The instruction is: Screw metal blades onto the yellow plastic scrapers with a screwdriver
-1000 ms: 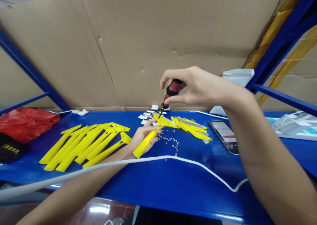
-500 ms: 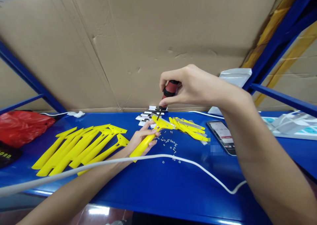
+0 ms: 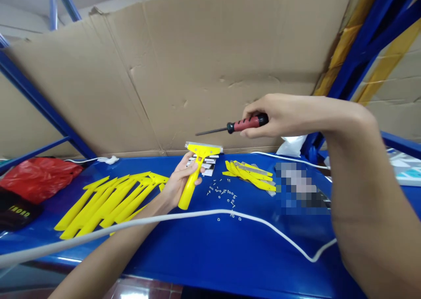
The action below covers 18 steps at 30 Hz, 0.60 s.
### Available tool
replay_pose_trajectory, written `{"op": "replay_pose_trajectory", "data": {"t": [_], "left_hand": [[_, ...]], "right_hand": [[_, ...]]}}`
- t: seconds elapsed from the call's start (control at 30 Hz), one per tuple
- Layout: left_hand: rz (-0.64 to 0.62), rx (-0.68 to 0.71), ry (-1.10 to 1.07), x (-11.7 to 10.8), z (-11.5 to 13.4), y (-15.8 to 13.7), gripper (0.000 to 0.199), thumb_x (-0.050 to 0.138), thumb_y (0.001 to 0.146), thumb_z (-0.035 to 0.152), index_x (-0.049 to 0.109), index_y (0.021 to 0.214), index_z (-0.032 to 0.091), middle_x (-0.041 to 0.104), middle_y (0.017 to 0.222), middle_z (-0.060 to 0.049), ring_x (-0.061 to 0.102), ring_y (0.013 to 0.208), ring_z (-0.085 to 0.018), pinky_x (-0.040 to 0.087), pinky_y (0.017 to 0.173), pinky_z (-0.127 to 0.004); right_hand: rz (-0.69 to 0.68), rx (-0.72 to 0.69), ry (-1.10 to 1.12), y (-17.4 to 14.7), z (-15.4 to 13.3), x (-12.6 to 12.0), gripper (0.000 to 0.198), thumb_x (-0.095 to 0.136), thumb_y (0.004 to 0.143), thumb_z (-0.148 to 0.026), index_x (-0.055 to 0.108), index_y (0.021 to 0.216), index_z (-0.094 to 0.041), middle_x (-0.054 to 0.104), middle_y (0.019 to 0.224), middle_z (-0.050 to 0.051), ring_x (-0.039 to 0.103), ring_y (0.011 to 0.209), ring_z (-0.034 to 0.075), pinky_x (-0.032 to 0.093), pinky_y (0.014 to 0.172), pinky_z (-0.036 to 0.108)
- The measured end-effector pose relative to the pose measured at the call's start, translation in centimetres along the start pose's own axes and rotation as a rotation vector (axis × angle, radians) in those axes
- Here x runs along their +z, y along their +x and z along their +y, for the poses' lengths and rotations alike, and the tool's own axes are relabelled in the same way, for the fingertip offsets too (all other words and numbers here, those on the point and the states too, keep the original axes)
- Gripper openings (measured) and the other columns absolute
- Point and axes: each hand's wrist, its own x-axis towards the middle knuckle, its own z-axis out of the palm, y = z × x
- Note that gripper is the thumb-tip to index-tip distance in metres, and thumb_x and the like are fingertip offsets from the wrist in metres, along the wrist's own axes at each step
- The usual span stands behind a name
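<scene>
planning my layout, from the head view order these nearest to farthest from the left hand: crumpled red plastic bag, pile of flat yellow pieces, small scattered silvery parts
1. Small scattered silvery parts: right of the left hand
2. Pile of flat yellow pieces: farther right
3. Crumpled red plastic bag: far left

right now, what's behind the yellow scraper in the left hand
Behind the yellow scraper lie white pieces on the blue table, then cardboard; scraper and left hand hide part of the pieces.

Brown cardboard (image 3: 197, 71) stands tall behind the blue surface (image 3: 263, 255), blue posts (image 3: 357, 53) slanting at either side, and down below, light (image 3: 134, 295) gleams off reddish floor tiles (image 3: 161, 288).
</scene>
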Motion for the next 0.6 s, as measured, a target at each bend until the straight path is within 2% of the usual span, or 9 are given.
{"op": "replay_pose_trajectory", "data": {"t": [0.1,0.17,0.3,0.4,0.6], "left_hand": [[-0.014,0.027,0.035,0.0,0.2,0.0,0.057,0.089,0.085,0.01,0.062,0.133,0.025,0.069,0.118,-0.006,0.073,0.088,-0.016,0.054,0.056,-0.02],[-0.024,0.03,0.044,-0.1,0.2,0.0,0.057,0.089,0.084,0.01,0.064,0.134,0.025,0.07,0.121,-0.007,0.075,0.09,-0.017,0.054,0.057,-0.019],[-0.041,0.019,0.055,-0.2,-0.1,-0.1,0.07,0.091,0.08,0.007,0.065,0.142,0.025,0.073,0.12,-0.008,0.08,0.091,-0.02,0.054,0.053,-0.019],[-0.077,0.018,0.074,0.0,-0.2,-0.3,0.078,0.091,0.078,0.008,0.065,0.149,0.026,0.075,0.122,-0.009,0.081,0.088,-0.022,0.054,0.05,-0.019],[-0.08,0.022,0.121,-0.2,-0.3,-0.3,0.068,0.094,0.077,0.011,0.072,0.141,0.02,0.08,0.121,-0.013,0.083,0.089,-0.026,0.058,0.052,-0.022]], "right_hand": [[0.007,0.042,-0.076,0.5,-0.7,-0.1,0.053,0.072,0.092,-0.076,0.067,0.081,-0.024,0.059,0.072,0.001,0.049,0.068,0.018,0.03,0.065,0.036],[0.027,0.002,-0.031,1.1,-1.0,0.4,0.052,0.071,0.094,-0.075,0.063,0.084,-0.024,0.06,0.076,0.001,0.049,0.07,0.018,0.031,0.066,0.035],[0.011,-0.125,0.105,2.2,-1.5,2.0,0.039,0.073,0.096,-0.059,0.055,0.092,-0.025,0.062,0.084,0.0,0.05,0.074,0.017,0.033,0.068,0.033],[-0.064,-0.207,0.147,3.0,-2.3,3.1,0.031,0.074,0.093,-0.045,0.052,0.09,-0.024,0.059,0.084,-0.001,0.048,0.075,0.016,0.032,0.068,0.031],[-0.153,-0.249,0.179,3.7,-3.2,4.3,0.021,0.071,0.081,-0.02,0.05,0.084,-0.023,0.056,0.08,-0.003,0.045,0.073,0.014,0.028,0.065,0.031]]}}
